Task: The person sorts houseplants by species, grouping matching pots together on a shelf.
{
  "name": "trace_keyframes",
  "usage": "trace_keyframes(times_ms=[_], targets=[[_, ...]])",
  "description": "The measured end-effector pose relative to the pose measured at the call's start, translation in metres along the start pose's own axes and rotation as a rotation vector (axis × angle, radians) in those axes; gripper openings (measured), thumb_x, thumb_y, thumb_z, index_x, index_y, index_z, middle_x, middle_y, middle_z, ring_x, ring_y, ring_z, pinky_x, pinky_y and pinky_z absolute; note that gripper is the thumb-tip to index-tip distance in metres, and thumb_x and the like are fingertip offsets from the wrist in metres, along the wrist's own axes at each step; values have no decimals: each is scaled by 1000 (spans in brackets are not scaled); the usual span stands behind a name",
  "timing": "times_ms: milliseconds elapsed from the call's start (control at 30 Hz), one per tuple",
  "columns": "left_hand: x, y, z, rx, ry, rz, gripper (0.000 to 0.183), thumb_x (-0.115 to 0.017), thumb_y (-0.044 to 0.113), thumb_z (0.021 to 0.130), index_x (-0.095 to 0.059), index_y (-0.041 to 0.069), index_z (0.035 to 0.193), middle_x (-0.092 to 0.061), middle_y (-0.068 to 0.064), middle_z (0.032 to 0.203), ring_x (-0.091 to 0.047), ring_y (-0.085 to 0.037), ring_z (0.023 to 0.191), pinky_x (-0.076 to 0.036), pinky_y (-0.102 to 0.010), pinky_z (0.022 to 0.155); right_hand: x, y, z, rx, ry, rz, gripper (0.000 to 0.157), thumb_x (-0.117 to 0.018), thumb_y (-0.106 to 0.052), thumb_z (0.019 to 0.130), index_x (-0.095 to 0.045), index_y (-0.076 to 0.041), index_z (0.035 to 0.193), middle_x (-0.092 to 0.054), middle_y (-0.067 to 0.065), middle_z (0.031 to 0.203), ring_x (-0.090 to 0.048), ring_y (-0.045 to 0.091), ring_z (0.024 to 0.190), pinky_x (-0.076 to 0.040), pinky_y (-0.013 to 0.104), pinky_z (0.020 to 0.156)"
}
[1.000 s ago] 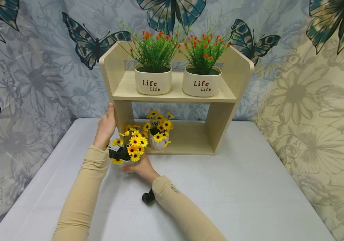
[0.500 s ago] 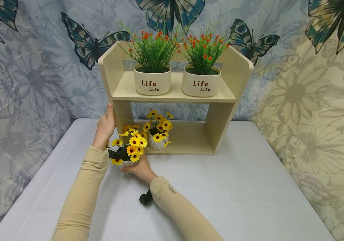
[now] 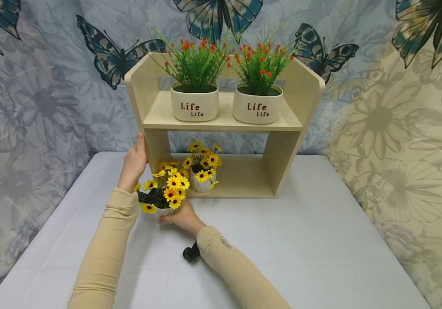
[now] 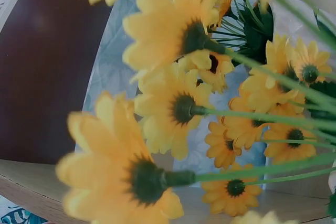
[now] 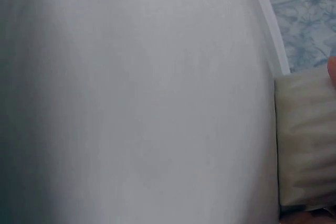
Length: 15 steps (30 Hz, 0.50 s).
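Note:
In the head view my left hand (image 3: 133, 165) rests against the outer left side of the pale wooden shelf unit (image 3: 221, 127), a finger pointing up along the side panel. My right hand (image 3: 184, 218) grips a small ribbed white pot (image 5: 304, 140) by its sides, in front of the unit's lower left corner. Yellow daisies (image 3: 173, 182) rise from this pot and hide most of it from above. Blurred daisy heads (image 4: 184, 108) fill the left wrist view, where my left hand is hidden. Behind stands a second white pot of yellow daisies (image 3: 202, 182), on the lower shelf.
Two oval white planters, the left one (image 3: 195, 105) and the right one (image 3: 257, 107), hold red-flowered grass on the upper shelf. A white cloth (image 3: 321, 240) covers the table. A butterfly-print backdrop (image 3: 383, 107) hangs behind. Black wrist cameras sit at both cuffs.
My right hand shifts very slightly to the right, with the held daisies turning a little. My left hand stays against the shelf unit's side.

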State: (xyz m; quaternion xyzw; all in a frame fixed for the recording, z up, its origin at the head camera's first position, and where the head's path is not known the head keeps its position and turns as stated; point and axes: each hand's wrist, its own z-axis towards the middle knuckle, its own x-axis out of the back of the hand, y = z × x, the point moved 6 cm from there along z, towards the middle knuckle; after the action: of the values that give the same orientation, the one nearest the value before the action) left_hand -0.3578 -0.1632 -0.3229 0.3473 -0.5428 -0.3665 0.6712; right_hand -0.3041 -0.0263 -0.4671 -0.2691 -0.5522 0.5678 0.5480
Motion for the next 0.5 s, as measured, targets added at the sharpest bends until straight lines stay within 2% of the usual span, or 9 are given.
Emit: trace_keyframes(times_ms=[133, 233, 367, 433, 500], targets=[[0, 0, 1, 1, 0, 11, 86, -5, 69, 87, -52, 0, 104, -44, -16, 74, -42, -31, 66, -36, -42, 68, 7, 2, -6, -25, -56, -35, 81, -88, -11, 60, -46, -24, 128, -53, -14, 118, -49, 5, 109, -35, 27, 97], [-1, 0, 1, 10, -6, 9, 85, -4, 70, 87, -51, -1, 97, -43, -16, 74, -41, -30, 64, -36, -41, 66, 13, 5, -10, -46, -95, -63, 76, -89, -17, 61, -50, -24, 126, -56, -14, 114, -51, 5, 105, -38, 28, 93], [-1, 0, 0, 26, -9, 7, 89, -4, 69, 88, -53, -1, 114, -50, -19, 88, -47, -33, 80, -37, -46, 79, 21, 9, -16, -68, -147, -82, 71, -88, -24, 62, -54, -24, 124, -57, -15, 112, -52, 6, 102, -40, 28, 91], [0, -1, -1, 34, -10, 7, 90, -4, 68, 88, -53, -2, 116, -51, -21, 91, -47, -34, 83, -36, -48, 82, 25, 10, -21, -83, -166, -72, 69, -88, -26, 62, -55, -26, 122, -58, -15, 111, -53, 6, 101, -40, 29, 90], [0, -1, -1, 39, -7, 6, 87, -4, 68, 88, -54, -1, 109, -50, -20, 89, -47, -33, 82, -36, -47, 82, 30, 6, -26, -90, -177, -70, 66, -88, -25, 63, -56, -25, 122, -57, -15, 113, -52, 5, 103, -39, 29, 91]])
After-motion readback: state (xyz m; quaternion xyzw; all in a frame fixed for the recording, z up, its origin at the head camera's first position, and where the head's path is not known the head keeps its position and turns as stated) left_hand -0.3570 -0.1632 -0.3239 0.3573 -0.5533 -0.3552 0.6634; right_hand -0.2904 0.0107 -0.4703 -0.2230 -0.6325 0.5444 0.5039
